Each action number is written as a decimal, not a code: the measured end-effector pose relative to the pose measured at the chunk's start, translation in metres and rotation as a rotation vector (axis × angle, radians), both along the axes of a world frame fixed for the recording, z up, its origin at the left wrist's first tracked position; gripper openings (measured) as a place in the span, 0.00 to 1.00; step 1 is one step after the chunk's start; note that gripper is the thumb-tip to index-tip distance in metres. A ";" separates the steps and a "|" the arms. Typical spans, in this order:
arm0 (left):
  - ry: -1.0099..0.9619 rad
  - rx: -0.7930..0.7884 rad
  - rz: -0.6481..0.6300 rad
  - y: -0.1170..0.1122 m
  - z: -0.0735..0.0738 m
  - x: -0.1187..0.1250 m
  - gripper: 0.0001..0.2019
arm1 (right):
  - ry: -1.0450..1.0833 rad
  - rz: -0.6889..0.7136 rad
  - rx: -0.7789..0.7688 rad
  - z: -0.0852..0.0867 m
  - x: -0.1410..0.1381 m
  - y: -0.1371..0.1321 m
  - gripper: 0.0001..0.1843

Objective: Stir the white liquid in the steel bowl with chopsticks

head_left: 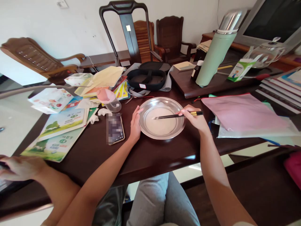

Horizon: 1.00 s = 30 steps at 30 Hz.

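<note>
A shallow steel dish (pixel 178 108) with pale white liquid (pixel 161 121) in it stands on the dark wooden table (pixel 150 157) in front of me. My right hand (pixel 195 117) is closed around a pair of black chopsticks (pixel 175 115) whose tips rest in the liquid. My left hand (pixel 135 124) presses against the dish's left rim, fingers curved along it. A phone (pixel 114 128) lies just left of that hand.
Books and papers (pixel 61 125) and a pink-lidded cup (pixel 110 99) crowd the left side. A black case (pixel 149 78), a green flask (pixel 217 50), a pink folder (pixel 242 114) and stacked books (pixel 282 88) lie behind and right. Another person's hand (pixel 20 168) is at the lower left.
</note>
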<state>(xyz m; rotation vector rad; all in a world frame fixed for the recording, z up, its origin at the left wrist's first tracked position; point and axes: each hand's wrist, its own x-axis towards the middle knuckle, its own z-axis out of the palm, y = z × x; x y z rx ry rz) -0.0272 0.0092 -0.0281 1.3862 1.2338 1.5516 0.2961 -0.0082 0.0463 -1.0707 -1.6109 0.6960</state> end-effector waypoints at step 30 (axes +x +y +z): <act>-0.022 0.005 -0.006 -0.001 0.003 0.001 0.35 | 0.102 -0.143 0.044 -0.003 0.008 0.001 0.35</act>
